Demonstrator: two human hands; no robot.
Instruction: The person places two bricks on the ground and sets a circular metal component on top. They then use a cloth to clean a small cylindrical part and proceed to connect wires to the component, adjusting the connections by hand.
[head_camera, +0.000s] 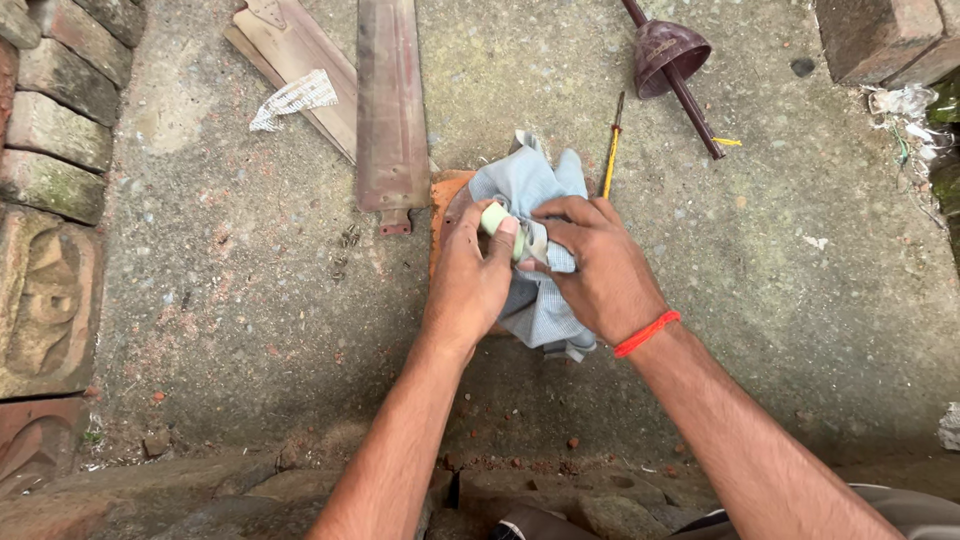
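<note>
Count of items in view: two hands, one cloth, one small pale green object, two flat fan blades, one screwdriver, one dark bell-shaped cup on a rod, one scrap of white mesh, one red thread on a wrist.

The person's left hand (468, 275) is curled shut around the pale green object (497, 220), with the thumb laid across its end. The object sits at the top of this hand, between thumb and forefinger; only a short section of it shows. The right hand (598, 265) is closed on the light blue cloth (530, 190), fingers pressing the fabric against the green object. The two hands touch at the fingertips. The cloth bunches up above both hands and hangs below them to a hem near the right wrist, which carries the red thread (646, 333).

Under the hands and cloth lies a reddish-brown piece (443, 205); only its edge shows.

On the concrete ground (250, 280), the two fan blades (390, 100) lie side by side beyond the left hand, with the white mesh scrap (293, 98) on one of them. The screwdriver (612, 150), yellow-handled, lies just beyond the cloth. The bell-shaped cup on its rod (670, 55) lies farther off, beyond the right hand.

No container is in view.
</note>
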